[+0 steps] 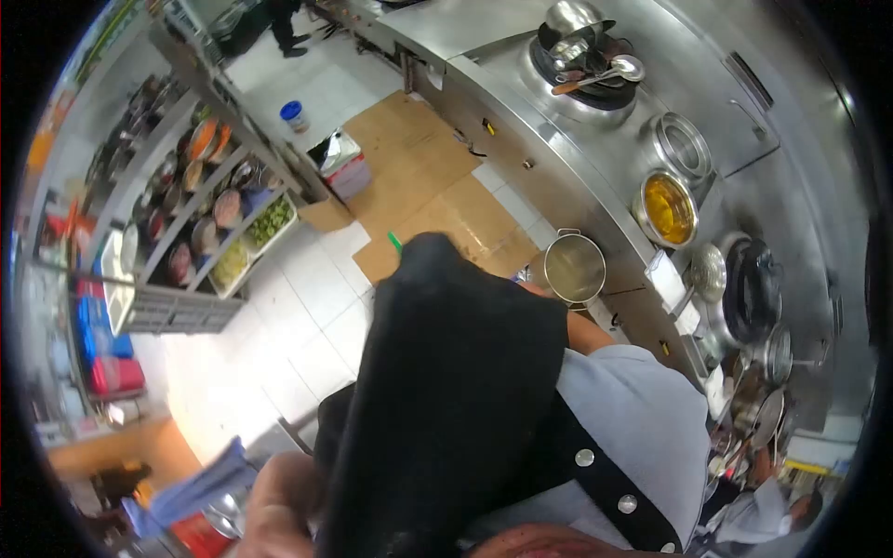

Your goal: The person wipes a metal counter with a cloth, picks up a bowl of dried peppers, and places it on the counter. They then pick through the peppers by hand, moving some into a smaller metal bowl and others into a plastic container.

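Observation:
Low in the view, a blurred patch of skin that looks like my left hand or forearm (279, 507) lies beside my black apron (456, 372). Its fingers cannot be made out. On the other side my arm comes out of a grey sleeve (633, 400) and bends inward behind the apron. A sliver of my right hand (533, 286) shows between the apron and a metal pot (575, 267) with loop handles and cloudy liquid inside. Most of that hand is hidden, so whether it touches the pot cannot be told.
A steel cooking range (521, 121) runs along the right, bearing a bowl of yellow oil (668, 209), a black wok (752, 288) and a ladle (628, 69). At left stands a rack (177, 307) with ingredient bowls. Cardboard (419, 167) covers floor tiles. Another person (767, 511) is at lower right.

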`<action>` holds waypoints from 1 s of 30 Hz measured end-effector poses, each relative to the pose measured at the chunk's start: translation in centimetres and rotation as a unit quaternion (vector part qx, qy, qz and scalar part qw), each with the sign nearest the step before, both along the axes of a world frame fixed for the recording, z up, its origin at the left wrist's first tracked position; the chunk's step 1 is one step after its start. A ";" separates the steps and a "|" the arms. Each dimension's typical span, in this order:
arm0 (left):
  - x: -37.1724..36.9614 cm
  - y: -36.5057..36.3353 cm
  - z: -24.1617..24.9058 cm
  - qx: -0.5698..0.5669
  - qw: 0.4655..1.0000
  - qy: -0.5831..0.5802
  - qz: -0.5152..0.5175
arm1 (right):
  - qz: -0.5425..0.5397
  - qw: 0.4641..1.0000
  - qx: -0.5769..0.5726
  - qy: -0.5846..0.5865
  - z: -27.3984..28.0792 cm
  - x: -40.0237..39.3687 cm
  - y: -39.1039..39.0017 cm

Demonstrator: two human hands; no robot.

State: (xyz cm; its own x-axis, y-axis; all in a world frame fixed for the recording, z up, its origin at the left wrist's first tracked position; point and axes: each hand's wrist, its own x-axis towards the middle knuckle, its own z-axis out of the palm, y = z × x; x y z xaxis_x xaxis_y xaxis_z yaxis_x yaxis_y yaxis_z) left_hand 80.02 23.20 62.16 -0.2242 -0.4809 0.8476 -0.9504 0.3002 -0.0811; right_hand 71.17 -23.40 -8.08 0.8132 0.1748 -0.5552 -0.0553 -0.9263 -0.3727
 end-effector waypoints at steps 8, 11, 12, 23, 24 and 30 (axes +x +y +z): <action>12.1 -0.5 -1.4 -0.058 0.980 0.012 -0.188 | -0.320 0.946 0.047 0.002 4.9 -0.4 4.1; 15.2 -2.0 -1.4 -0.070 0.969 0.016 -0.235 | -0.524 0.837 0.151 0.053 11.2 0.9 10.4; 16.0 -2.4 -1.5 -0.073 0.967 0.022 -0.243 | -0.466 0.876 0.123 0.027 10.6 0.5 11.6; 28.0 -8.0 -18.5 -0.075 0.862 0.493 0.088 | -0.472 0.870 0.140 0.015 3.2 -2.3 7.7; 29.3 -9.1 -22.1 -0.024 0.812 0.567 0.135 | -0.609 0.767 0.175 0.095 4.2 -1.7 7.4; 32.3 -10.6 -36.8 0.225 0.629 0.715 0.206 | -0.721 0.556 0.391 -0.133 20.4 3.3 2.2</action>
